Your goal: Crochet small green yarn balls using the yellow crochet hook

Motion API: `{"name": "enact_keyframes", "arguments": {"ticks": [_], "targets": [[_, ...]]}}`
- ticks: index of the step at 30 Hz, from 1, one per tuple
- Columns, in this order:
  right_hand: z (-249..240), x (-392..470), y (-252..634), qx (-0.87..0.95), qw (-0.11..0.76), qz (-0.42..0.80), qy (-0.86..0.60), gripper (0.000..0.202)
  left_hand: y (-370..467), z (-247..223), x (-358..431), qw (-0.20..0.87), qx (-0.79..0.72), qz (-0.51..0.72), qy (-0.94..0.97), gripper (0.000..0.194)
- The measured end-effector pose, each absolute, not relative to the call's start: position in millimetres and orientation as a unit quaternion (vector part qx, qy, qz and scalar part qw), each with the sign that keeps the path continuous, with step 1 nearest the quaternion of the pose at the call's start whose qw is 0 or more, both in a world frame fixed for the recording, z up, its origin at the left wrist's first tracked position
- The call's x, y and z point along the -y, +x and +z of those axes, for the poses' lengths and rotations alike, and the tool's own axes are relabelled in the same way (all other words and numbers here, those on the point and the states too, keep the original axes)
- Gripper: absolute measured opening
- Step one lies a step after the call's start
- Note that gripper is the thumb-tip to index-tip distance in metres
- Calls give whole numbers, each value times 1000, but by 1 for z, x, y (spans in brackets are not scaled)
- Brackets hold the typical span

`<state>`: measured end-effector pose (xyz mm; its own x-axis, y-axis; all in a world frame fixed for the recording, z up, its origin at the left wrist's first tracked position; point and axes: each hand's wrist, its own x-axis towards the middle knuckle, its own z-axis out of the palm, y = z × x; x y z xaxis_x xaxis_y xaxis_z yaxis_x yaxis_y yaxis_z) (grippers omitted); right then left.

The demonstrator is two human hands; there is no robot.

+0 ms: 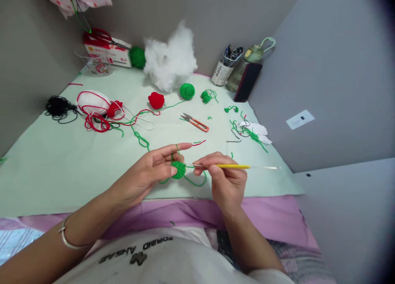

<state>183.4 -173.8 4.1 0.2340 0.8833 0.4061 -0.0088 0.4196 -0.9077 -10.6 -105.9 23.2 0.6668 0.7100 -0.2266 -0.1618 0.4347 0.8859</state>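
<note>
The left hand (148, 172) pinches a green crocheted piece (179, 171) at its thumb tip, index finger extended. To its right, the right hand (228, 186) grips a yellow-handled hook (233, 166), tip at the piece's edge. Beyond lie orange snips (197, 124).

Soft, fairly bright, diffuse light spreads over the pale green tablecloth (77, 165), with only faint, soft-edged shadows; its source cannot be told. The left partition (27, 49) looks dim and brownish, while the right partition (333, 78) reads paler and bluish before sinking into a black, blurred corner. White fiberfill stuffing (169, 62) is bright enough to lose texture; black yarn (58, 106) merges into a dark mass. Small glints mark the crochet hook (233, 166) and metal bangle (62, 234). Wide-angle distortion stretches the lower edge. Fine print on the cardboard box (114, 58) smears, and stitches on the green crochet piece (179, 171) look slightly soft.
</note>
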Motion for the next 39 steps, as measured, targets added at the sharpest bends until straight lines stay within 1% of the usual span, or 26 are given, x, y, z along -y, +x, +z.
{"name": "enact_keyframes", "arguments": {"ticks": [4, 10, 14, 16, 19, 22, 25, 28, 30, 34, 36, 39], "targets": [[4, 169, 185, 452, 676, 421, -403, 12, -11, 20, 103, 803, -289, 268, 447, 49], [7, 170, 185, 415, 665, 471, -406, 17, -11, 17, 101, 850, -258, 227, 400, 39], [9, 168, 185, 375, 673, 499, -397, 17, -12, 17, 101, 836, -269, 236, 417, 40], [7, 167, 182, 373, 678, 499, -390, 17, -11, 17, 104, 814, -277, 255, 442, 45], [2, 167, 175, 425, 679, 445, -400, 18, -7, 17, 109, 795, -272, 270, 470, 56], [-2, 168, 169, 504, 671, 333, -430, 12, -3, 17, 114, 778, -289, 282, 482, 63], [-2, 169, 167, 562, 646, 251, -452, 13, -1, 18, 116, 744, -320, 298, 505, 61], [-1, 169, 167, 574, 642, 227, -455, 15, -2, 20, 117, 712, -336, 306, 536, 57], [-2, 168, 168, 551, 653, 263, -448, 13, -3, 21, 117, 681, -349, 313, 563, 55], [-5, 163, 173, 493, 657, 398, -408, 15, -4, 22, 116, 632, -362, 317, 607, 54], [-5, 162, 176, 485, 649, 429, -398, 18, -5, 22, 115, 625, -362, 316, 616, 53], [-3, 160, 180, 489, 636, 444, -400, 22, -5, 24, 113, 620, -356, 317, 623, 51]]}}
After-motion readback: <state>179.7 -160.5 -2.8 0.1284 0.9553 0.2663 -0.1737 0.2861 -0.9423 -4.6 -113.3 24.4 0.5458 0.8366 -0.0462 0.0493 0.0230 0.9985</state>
